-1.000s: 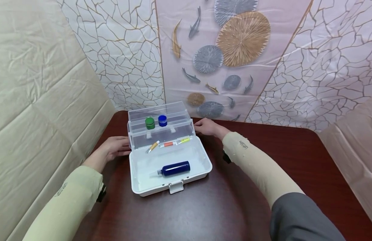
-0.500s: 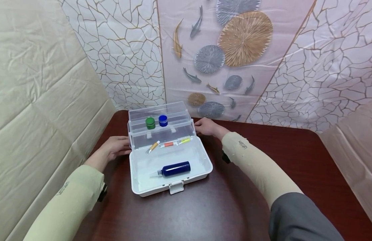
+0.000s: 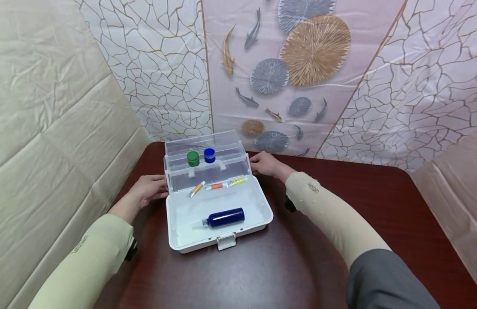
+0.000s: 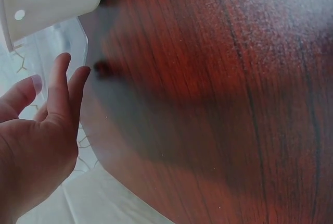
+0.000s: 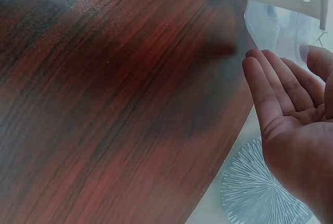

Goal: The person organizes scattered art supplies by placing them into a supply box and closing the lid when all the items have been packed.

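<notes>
A white storage box (image 3: pixel 258 210) stands opened on the table, its clear lid section (image 3: pixel 201 138) tipped back behind it. My left hand (image 3: pixel 150 187) is at the left side of the clear part, fingers extended, fingertips right at its edge. At the opposite side is my right hand (image 3: pixel 267 164), its fingers nearly straight and the thumb (image 5: pixel 318 60) overlapping the clear plastic. Inside the white base lies a dark blue bottle (image 3: pixel 225 217) with a pointed clear nozzle. A green jar (image 3: pixel 193 158) and a blue jar (image 3: pixel 209 156) sit in the clear section.
Along the base's back edge lie an ochre paint tube (image 3: pixel 196 189), an orange-red tube (image 3: pixel 215 186) and a yellow tube (image 3: pixel 236 182). A white latch (image 3: pixel 226 242) hangs at the front. Behind the dark red wooden table (image 3: pixel 339 193) stands a patterned cloth wall (image 3: pixel 238 64).
</notes>
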`<state>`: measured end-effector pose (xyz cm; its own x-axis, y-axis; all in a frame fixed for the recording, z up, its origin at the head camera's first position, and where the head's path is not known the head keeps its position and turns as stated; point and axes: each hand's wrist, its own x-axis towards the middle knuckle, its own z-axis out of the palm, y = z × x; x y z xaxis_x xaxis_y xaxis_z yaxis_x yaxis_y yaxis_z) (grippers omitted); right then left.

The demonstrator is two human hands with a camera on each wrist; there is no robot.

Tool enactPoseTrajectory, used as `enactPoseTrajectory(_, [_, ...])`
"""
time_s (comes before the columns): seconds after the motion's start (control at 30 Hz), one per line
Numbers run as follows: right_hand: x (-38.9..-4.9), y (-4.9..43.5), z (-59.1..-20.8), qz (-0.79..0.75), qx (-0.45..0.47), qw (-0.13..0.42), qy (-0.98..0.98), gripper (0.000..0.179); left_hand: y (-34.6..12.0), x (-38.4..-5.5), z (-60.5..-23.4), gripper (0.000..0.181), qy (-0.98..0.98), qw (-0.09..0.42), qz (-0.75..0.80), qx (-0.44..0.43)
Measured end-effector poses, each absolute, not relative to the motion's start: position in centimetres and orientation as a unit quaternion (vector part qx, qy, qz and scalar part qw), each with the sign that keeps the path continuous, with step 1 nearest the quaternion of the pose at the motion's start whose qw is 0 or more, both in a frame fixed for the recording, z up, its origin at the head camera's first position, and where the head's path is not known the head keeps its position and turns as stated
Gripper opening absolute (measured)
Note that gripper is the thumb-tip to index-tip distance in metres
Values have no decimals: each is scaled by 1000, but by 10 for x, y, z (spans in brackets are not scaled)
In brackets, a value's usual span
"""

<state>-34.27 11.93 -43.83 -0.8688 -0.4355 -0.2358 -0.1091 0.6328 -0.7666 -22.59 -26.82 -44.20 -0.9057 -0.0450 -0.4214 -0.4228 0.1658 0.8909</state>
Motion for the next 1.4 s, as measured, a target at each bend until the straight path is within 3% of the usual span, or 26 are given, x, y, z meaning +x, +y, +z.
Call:
enactPoseTrajectory(0.5, [-338,123,-442,-388,-164,146,895,34,-267,-219,-443,52,747,88,646,-127])
enactPoseTrajectory(0.9, [-332,129,-445,-354,-209,47,910,34,-266,-211,-448,48,765,14,642,-59])
enactPoseTrajectory(1.4, [-319,138,-441,-367,-208,18,906,36,-266,-197,-452,49,805,-41,590,-39])
